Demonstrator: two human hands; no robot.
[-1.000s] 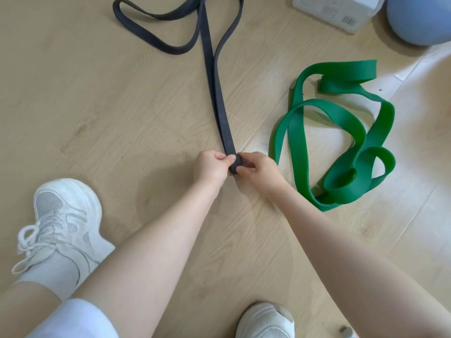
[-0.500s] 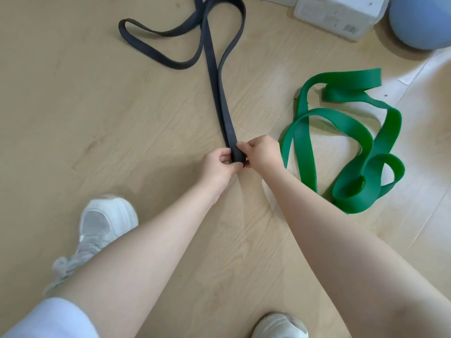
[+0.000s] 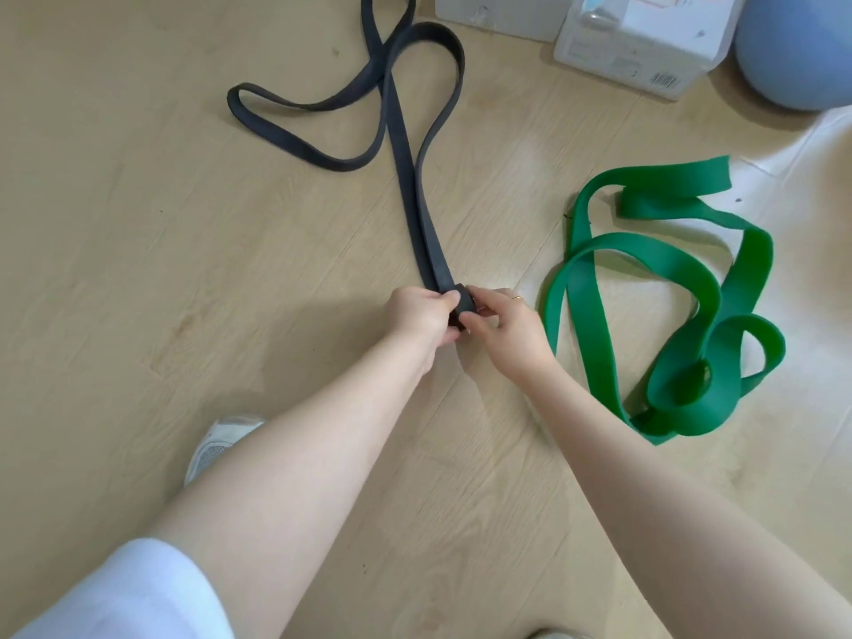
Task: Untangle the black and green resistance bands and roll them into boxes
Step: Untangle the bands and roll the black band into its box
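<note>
Black rubber, flat and long, the black resistance band [image 3: 405, 177] runs doubled up the pale wood-plank floor [image 3: 138, 269] from a small rolled-up end [image 3: 462, 304] held between both hands. Farther away its strands part into open loops, one curling out to the left, another reaching the top edge of the view. The left hand [image 3: 422, 315] grips the roll from the left, thumb lying over the top of it and fingers curled under. The right hand [image 3: 505, 327] pinches the roll from the right with thumb and fingertips; a thin ring shows on one finger. Both forearms stretch forward from the bottom of the view, and a white sleeve [image 3: 129, 592] covers the left upper arm.

Just right of the right hand, apart from the black one, lies the wide green resistance band [image 3: 664, 279], piled in loose overlapping loops on the floor, touched by neither hand. At the top right stands a white cardboard box with a barcode [image 3: 636, 53], beside it a second pale box [image 3: 498, 16] and a blue-grey ball [image 3: 797, 53]. A white sneaker [image 3: 216, 447] shows beneath the left forearm.
</note>
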